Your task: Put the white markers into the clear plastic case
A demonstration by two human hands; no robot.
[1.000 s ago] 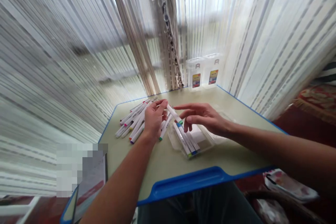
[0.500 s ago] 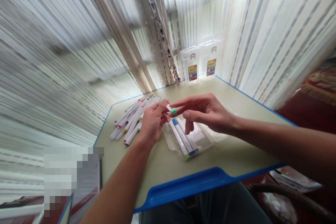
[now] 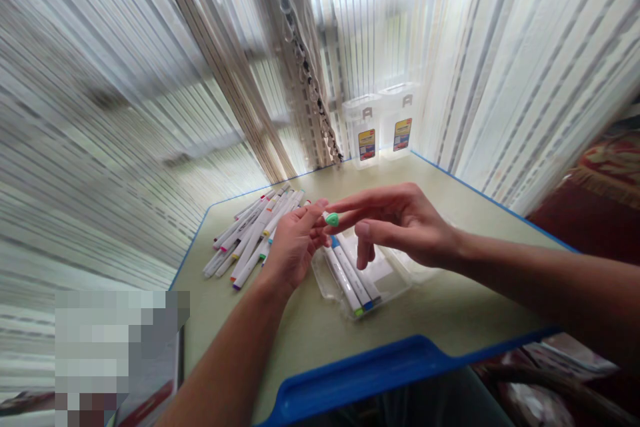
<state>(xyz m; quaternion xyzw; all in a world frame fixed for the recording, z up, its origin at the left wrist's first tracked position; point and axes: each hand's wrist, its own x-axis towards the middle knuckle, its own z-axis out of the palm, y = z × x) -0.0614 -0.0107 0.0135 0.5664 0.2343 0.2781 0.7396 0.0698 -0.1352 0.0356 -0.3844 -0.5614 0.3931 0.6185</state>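
Note:
My left hand (image 3: 295,247) pinches a white marker with a green end (image 3: 331,219), above the table. Most of that marker is hidden by the fingers. My right hand (image 3: 405,223) reaches in from the right, its longer fingers stretched out beside the green end and its thumb held apart. Whether those fingertips touch the marker I cannot make out. Below both hands is a clear plastic case (image 3: 395,290) holding a few white markers (image 3: 350,273) with lime and blue ends. Left of my left hand lies a loose pile of several white markers (image 3: 257,230) with coloured ends.
Two clear cases (image 3: 367,121) with yellow labels stand upright at the table's back edge, against string curtains (image 3: 210,80). The pale green table (image 3: 225,340) has a blue rim and a blue trough (image 3: 360,373) along its front.
The table and things on it sit slightly lower in view. Both hands keep nearly the same pose, with the marker still in my left hand.

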